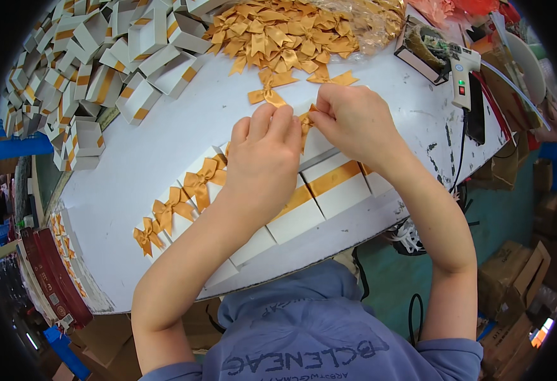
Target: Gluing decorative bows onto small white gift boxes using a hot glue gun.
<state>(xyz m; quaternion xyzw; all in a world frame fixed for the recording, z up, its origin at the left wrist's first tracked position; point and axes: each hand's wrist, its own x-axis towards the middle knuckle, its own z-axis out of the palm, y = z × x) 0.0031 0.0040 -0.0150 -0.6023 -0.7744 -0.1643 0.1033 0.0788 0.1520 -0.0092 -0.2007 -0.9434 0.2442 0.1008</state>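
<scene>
head view: both hands meet over the middle of the white table (164, 136). the left hand (262, 159) is curled with fingertips pinched on a small gold bow (305, 120), and the right hand (354, 124) pinches the same bow from its 3 o'clock side. the bow sits just above a white box with a gold band (335, 184), one of a row of boxes (291, 216) running from 8 o'clock to 3 o'clock under the forearms. three boxes at the 8 o'clock end already carry bows (186, 190).

at 12 o'clock lies a heap of loose bows (285, 32), with two strays (269, 95) just beside the fingers. at 10 o'clock is a big pile of empty boxes (88, 70). at 2 o'clock a glue gun (462, 76) rests on the table near its edge, its cord (459, 159) dropping over the side.

risks, as i judge them: the bow could go on crooked or off the band, since both hands hide the spot. the right forearm lies close to the cord, so a wide elbow swing could snag it and pull the gun.

room: the row lies close to the near edge at 6 o'clock, so a push toward the body could tip boxes off. bare table lies between 9 and 11 o'clock; the 2 o'clock corner is tight.
</scene>
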